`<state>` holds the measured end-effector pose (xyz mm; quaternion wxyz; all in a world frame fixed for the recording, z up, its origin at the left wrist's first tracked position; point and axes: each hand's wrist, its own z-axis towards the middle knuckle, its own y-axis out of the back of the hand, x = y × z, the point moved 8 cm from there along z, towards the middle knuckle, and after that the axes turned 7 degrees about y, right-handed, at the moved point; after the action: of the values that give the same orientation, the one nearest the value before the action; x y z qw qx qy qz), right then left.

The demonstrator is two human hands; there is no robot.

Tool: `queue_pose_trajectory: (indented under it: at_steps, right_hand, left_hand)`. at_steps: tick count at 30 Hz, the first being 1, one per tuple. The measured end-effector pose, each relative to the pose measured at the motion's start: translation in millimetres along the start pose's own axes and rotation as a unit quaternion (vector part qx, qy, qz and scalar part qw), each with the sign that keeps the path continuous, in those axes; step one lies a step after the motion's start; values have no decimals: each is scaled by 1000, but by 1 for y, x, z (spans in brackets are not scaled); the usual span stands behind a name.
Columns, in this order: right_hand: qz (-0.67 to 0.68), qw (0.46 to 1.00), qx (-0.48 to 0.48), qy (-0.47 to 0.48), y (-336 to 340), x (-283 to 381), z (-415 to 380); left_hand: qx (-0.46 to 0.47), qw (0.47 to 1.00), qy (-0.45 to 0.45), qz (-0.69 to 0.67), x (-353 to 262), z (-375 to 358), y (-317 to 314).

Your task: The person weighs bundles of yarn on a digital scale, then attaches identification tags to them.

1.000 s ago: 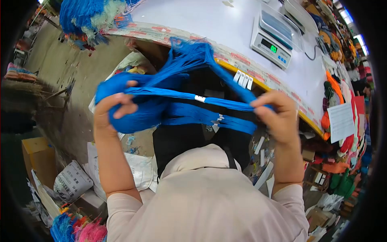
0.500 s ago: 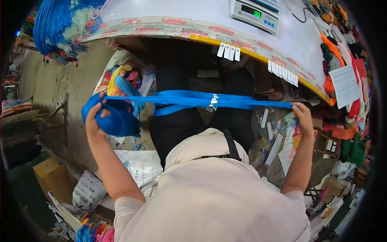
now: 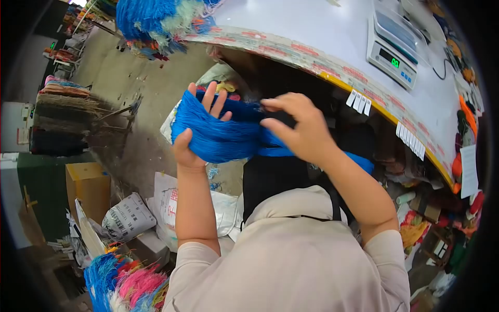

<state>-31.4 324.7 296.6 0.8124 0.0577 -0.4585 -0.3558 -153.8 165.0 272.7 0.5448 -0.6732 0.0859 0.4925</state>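
Observation:
A thick skein of blue yarn (image 3: pixel 218 138) hangs bunched around my left hand (image 3: pixel 200 122). The fingers of that hand stick up above the strands and the thumb shows at the near side; its palm is covered by yarn. At the skein's right end is my right hand (image 3: pixel 299 122), its thumb and forefinger apart, the fingertips at the strands. Some contact there is hard to judge. More blue strands (image 3: pixel 359 162) trail over my lap beyond my right wrist.
A white table (image 3: pixel 291 23) ahead carries a scale (image 3: pixel 394 54) and a heap of blue and pale yarn (image 3: pixel 161 23). White labels (image 3: pixel 358 102) hang from its edge. Sacks (image 3: pixel 129 216), a cardboard box (image 3: pixel 88 192) and coloured yarn (image 3: pixel 138 283) are at my left.
The blue skein, stretched between both hands before, is now gathered at my left hand. My right hand has let go of its far end and come in to the left. The view has turned left.

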Motion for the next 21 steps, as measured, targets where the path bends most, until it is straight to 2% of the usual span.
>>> queue_pose_trajectory:
  at_steps: [3, 5, 8, 12, 17, 21]
  right_hand:
    - [31, 996, -5, 83, -29, 29, 36]
    - [27, 997, 57, 48, -44, 30, 43]
    - [14, 999, 23, 23, -41, 23, 45]
    - [55, 997, 51, -12, -38, 23, 52]
    - [21, 997, 49, 63, -40, 35, 60]
    - [71, 995, 51, 37, -39, 35, 66]
  left_hand:
    - [4, 1000, -7, 9, 5, 8, -19]
    - [14, 1000, -20, -2, 7, 13, -27]
    - [24, 999, -30, -30, 3, 19, -35]
    - [43, 998, -34, -18, 1, 22, -37]
    - [26, 997, -64, -19, -15, 21, -45]
    - [-18, 997, -79, 14, -21, 15, -33]
